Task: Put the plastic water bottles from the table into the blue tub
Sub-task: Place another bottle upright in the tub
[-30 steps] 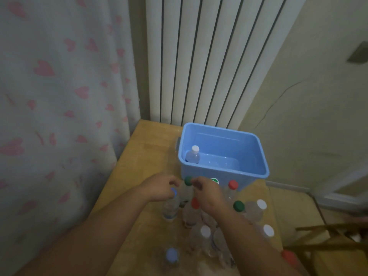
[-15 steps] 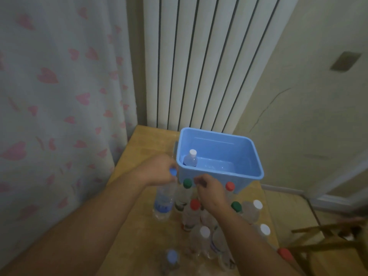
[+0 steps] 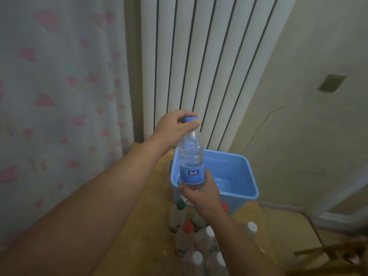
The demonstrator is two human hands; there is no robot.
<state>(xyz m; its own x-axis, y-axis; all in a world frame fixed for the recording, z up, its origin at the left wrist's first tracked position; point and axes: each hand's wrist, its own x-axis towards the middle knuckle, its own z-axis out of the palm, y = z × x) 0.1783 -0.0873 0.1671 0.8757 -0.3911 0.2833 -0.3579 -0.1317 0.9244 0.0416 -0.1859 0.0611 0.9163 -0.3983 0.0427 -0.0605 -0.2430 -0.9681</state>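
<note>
Pink hearts dot the curtain (image 3: 59,96) on the left, and a tall white radiator (image 3: 199,56) stands at the back beside a plain wall (image 3: 308,136). Below them is a wooden tabletop (image 3: 139,226) with the blue tub (image 3: 251,177) on it.

One water bottle (image 3: 192,156) is up in the air. It stands upright over the near left corner of the blue tub. It has a blue label and a blue cap (image 3: 190,118).

The left grip (image 3: 175,126) is at the top, with its fingers curled round the blue cap. The right grip (image 3: 201,194) is wrapped round the bottom of the water bottle.

More bottles (image 3: 180,216) stand close together on the tabletop, just in front of the blue tub. Their caps are green, red and white.
</note>
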